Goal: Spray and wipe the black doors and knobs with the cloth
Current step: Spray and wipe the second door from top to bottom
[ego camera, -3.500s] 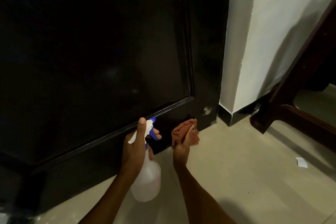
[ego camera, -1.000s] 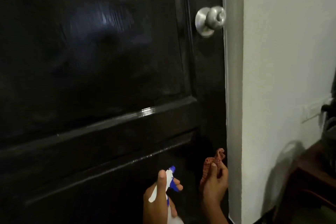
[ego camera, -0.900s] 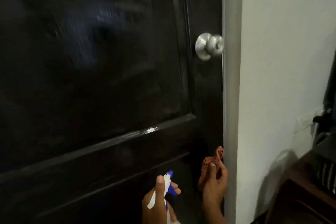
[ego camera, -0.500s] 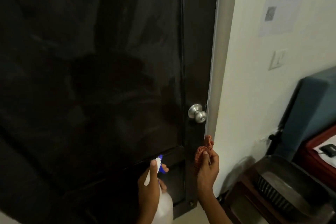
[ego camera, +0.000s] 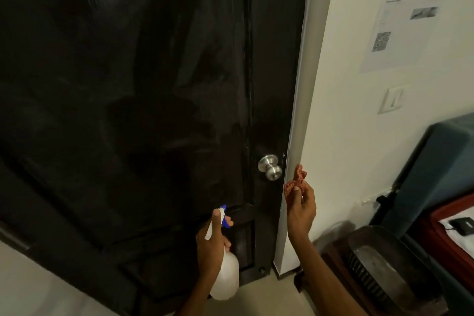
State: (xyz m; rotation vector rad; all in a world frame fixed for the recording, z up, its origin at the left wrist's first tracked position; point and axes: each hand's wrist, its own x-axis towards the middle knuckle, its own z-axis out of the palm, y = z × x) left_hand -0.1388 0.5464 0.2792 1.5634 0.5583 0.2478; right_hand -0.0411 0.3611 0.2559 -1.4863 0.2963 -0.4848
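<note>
A glossy black door [ego camera: 143, 110] fills the left and middle of the view. Its silver knob [ego camera: 269, 167] sits near the right edge, by the pale door frame [ego camera: 302, 84]. My left hand [ego camera: 212, 244] grips a white spray bottle [ego camera: 225, 279] with a blue trigger, the nozzle aimed at the door's lower rail. My right hand [ego camera: 300, 210] is raised just right of and below the knob, pinching a bunched red patterned cloth [ego camera: 295, 183]. The cloth is close to the frame edge and does not touch the knob.
A white wall [ego camera: 359, 136] with a light switch [ego camera: 391, 99] and taped papers [ego camera: 400, 15] stands right of the frame. A dark wooden piece with a ribbed metal item [ego camera: 377, 272] sits low right, beside a teal panel [ego camera: 441, 161] and a red case [ego camera: 446, 228].
My view rose from the door's bottom corner to the knob height. Both hands lifted with it, still holding bottle and cloth; the right hand shifted slightly right, off the door edge.
</note>
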